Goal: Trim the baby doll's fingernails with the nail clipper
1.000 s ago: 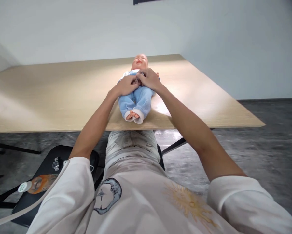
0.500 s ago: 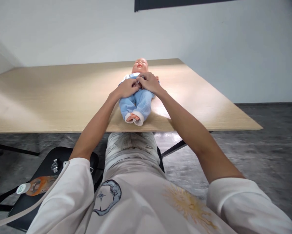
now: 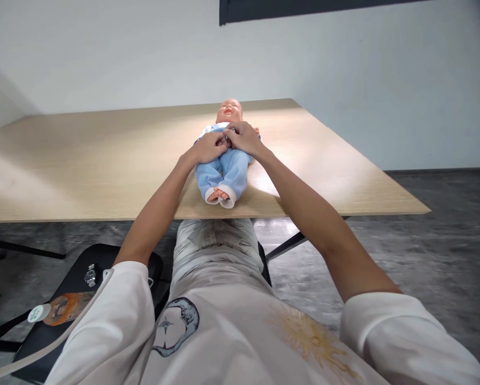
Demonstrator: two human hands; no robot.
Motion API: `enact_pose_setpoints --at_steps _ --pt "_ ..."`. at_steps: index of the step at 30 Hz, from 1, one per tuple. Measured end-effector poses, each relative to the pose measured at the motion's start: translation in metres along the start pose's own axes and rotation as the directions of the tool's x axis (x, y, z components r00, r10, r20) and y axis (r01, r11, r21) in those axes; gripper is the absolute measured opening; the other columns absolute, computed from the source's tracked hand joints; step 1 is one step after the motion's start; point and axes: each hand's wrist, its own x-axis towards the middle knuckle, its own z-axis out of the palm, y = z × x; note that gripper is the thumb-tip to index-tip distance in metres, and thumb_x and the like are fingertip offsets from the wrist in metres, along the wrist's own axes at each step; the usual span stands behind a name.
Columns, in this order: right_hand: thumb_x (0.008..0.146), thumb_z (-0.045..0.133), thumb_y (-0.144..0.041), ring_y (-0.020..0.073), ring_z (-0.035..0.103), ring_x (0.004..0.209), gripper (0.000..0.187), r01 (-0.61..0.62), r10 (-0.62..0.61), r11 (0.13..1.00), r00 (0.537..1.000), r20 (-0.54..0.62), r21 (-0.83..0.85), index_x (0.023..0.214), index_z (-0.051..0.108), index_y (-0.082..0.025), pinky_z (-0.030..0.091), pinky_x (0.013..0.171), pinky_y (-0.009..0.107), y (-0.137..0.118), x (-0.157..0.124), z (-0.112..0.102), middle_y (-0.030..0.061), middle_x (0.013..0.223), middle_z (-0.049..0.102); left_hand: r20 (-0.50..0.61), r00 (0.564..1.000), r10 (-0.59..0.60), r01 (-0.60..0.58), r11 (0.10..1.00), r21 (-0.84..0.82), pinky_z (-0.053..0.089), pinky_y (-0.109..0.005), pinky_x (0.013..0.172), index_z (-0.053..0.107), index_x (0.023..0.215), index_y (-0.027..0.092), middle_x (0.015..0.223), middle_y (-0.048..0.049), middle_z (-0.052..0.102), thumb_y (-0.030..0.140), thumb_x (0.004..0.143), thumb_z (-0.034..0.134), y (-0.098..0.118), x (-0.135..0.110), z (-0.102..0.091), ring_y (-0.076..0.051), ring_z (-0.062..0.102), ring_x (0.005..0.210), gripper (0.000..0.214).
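A baby doll [image 3: 225, 172] in a light blue fleece suit lies on its back on the wooden table [image 3: 83, 160], head away from me, bare feet toward the near edge. Both my hands rest on its chest. My left hand [image 3: 208, 146] has its fingers curled and pinches the suit's front. My right hand [image 3: 243, 138] meets it from the right, fingers also pinched on the fabric at the middle of the chest. What the fingertips hold beyond the cloth is too small to see.
The table's near edge runs just in front of my lap. A black chair [image 3: 75, 278] to my left carries an orange packet [image 3: 61, 308] and a small shiny object [image 3: 90, 275]. A grey floor and a white wall surround the table.
The hands stay pinched on the doll's chest with only small finger shifts. The view has tilted up slightly, so the doll sits lower in the picture.
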Motion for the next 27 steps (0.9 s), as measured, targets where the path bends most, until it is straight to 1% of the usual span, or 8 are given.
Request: enact_pose_setpoints --at_steps 6,10,13,16,18,21,24,27 --pt "0.115 0.058 -0.044 0.0326 0.078 0.096 0.033 -0.007 0.007 1.0 1.0 0.015 0.01 0.094 0.07 -0.021 0.068 0.101 0.058 -0.008 -0.002 -0.001 0.0093 0.086 0.073 -0.013 1.0 0.001 -0.001 1.0 0.025 0.061 -0.044 0.106 0.071 0.094 0.02 0.097 -0.0057 0.079 0.023 0.091 0.065 -0.001 0.001 -0.001 -0.029 0.075 0.107 0.008" --pt "0.114 0.061 -0.049 0.0333 0.078 0.097 0.033 0.015 -0.015 1.0 1.0 0.01 0.017 0.102 0.074 -0.022 0.067 0.102 0.059 -0.012 -0.005 -0.002 0.0102 0.088 0.076 -0.014 1.0 0.005 -0.005 0.999 0.041 0.063 -0.044 0.103 0.072 0.094 0.021 0.093 -0.0049 0.078 0.027 0.091 0.065 -0.003 0.001 0.0 -0.029 0.075 0.104 0.009" --pt "0.112 0.063 -0.051 0.0324 0.077 0.096 0.031 0.008 -0.008 1.0 1.0 0.003 0.016 0.105 0.076 -0.024 0.068 0.102 0.057 -0.013 -0.006 -0.003 0.0097 0.091 0.078 -0.024 1.0 0.006 -0.006 1.0 0.026 0.063 -0.045 0.104 0.072 0.094 0.022 0.092 -0.0043 0.077 0.026 0.091 0.067 -0.005 0.002 0.0 -0.03 0.075 0.106 0.007" --pt "0.112 0.064 -0.051 0.0317 0.077 0.097 0.029 -0.009 0.009 1.0 1.0 -0.001 0.02 0.103 0.075 -0.025 0.067 0.103 0.055 -0.011 -0.004 -0.002 0.0085 0.092 0.078 -0.033 0.999 0.003 -0.003 1.0 0.011 0.062 -0.046 0.105 0.071 0.092 0.023 0.089 -0.0038 0.075 0.024 0.091 0.068 -0.005 0.002 0.001 -0.03 0.074 0.107 0.004" --pt "0.112 0.064 -0.051 0.0315 0.077 0.099 0.031 -0.019 0.019 1.0 1.0 0.002 0.025 0.098 0.073 -0.024 0.066 0.104 0.053 -0.009 -0.003 -0.001 0.0082 0.09 0.078 -0.034 0.999 0.0 0.0 1.0 0.01 0.062 -0.046 0.104 0.07 0.09 0.023 0.088 -0.0039 0.074 0.023 0.09 0.069 -0.004 0.002 0.0 -0.03 0.074 0.108 0.001" --pt "0.112 0.064 -0.053 0.0318 0.077 0.101 0.035 -0.031 0.032 0.999 1.0 -0.002 0.027 0.092 0.07 -0.025 0.065 0.105 0.052 -0.008 -0.001 0.0 0.0079 0.088 0.077 -0.03 0.999 -0.014 0.014 1.0 0.014 0.061 -0.045 0.102 0.066 0.086 0.022 0.088 -0.0042 0.073 0.022 0.091 0.069 0.0 0.0 -0.002 -0.03 0.073 0.109 0.006" --pt "0.111 0.065 -0.055 0.0318 0.077 0.103 0.035 -0.036 0.036 0.999 0.999 -0.011 0.022 0.092 0.07 -0.025 0.064 0.103 0.049 -0.011 -0.001 -0.001 0.0069 0.087 0.076 -0.019 0.999 -0.038 0.038 0.999 0.033 0.06 -0.044 0.101 0.064 0.083 0.021 0.089 -0.0033 0.073 0.022 0.094 0.067 0.004 -0.001 -0.005 -0.028 0.072 0.106 0.012" --pt "0.112 0.062 -0.049 0.0304 0.076 0.104 0.033 -0.03 0.031 0.999 0.999 -0.018 0.02 0.09 0.068 -0.024 0.063 0.102 0.045 -0.017 -0.002 -0.002 0.0063 0.085 0.075 -0.002 0.999 -0.044 0.044 0.997 0.056 0.059 -0.044 0.098 0.064 0.084 0.021 0.091 -0.0022 0.073 0.022 0.096 0.064 0.007 -0.002 -0.007 -0.025 0.07 0.101 0.012"
